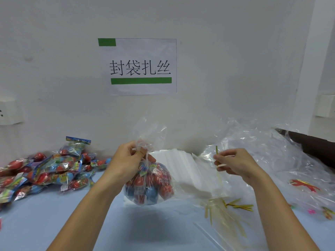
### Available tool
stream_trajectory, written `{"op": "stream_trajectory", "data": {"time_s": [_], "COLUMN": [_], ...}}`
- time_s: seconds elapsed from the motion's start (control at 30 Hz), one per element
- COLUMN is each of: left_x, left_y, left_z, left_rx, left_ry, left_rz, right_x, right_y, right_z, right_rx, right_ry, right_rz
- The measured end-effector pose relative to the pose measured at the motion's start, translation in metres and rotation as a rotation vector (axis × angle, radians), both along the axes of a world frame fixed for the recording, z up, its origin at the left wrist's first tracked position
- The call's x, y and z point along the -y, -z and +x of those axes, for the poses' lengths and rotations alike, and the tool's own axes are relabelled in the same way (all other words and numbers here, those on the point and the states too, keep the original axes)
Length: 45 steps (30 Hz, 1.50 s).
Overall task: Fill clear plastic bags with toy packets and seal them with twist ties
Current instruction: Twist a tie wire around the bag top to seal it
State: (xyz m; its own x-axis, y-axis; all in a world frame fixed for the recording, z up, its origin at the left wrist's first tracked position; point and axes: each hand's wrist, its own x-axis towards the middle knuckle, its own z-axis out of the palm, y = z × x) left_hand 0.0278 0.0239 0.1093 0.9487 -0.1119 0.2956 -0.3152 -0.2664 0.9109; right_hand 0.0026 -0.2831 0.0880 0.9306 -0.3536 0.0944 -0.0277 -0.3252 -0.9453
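**Filled bag gathered at the neck, one tie pinched upright**

The blue table (54, 223) runs along a white wall bearing a paper sign (140, 67). A heap of loose clear bags (268, 151) spreads across the right side, and a pile of toy packets (45, 173) lies at the left. A flat stack of white bags (181, 169) sits in the middle, behind the filled clear bag (148, 185), which holds red and blue toys and hangs low over the table; whether its bottom touches the surface is hard to tell.

The left hand (126, 160) grips that bag's gathered neck, fingers curled round the plastic, with the open top flaring above the fist. The right hand (235, 163), well apart from the bag, pinches a single twist tie (216, 151) between thumb and fingertips; the tie stands upright, its top poking above the fingers. More spare twist ties (237, 205) lie scattered on the table below the right wrist.
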Motion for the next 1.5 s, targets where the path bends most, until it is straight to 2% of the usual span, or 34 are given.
{"op": "stream_trajectory", "data": {"time_s": [0.27, 0.47, 0.63, 1.03, 1.5], "left_x": [0.002, 0.002, 0.001, 0.001, 0.003], "left_y": [0.0, 0.0, -0.001, -0.007, -0.013], "left_z": [-0.003, -0.003, -0.005, -0.009, -0.016], "left_rx": [0.012, 0.035, 0.028, 0.065, 0.144], "left_ry": [0.015, -0.011, -0.026, 0.078, 0.042], "left_rz": [-0.092, -0.085, -0.057, 0.04, -0.018], "right_x": [-0.071, -0.118, -0.135, -0.141, -0.143], "right_y": [-0.038, -0.043, -0.04, -0.042, -0.04], "right_z": [0.0, 0.002, 0.002, 0.0, -0.002], "right_rx": [0.129, 0.178, 0.207, 0.259, 0.207], "right_ry": [-0.324, -0.392, -0.353, -0.361, -0.494], "right_rz": [-0.283, -0.422, -0.486, -0.477, -0.209]}}
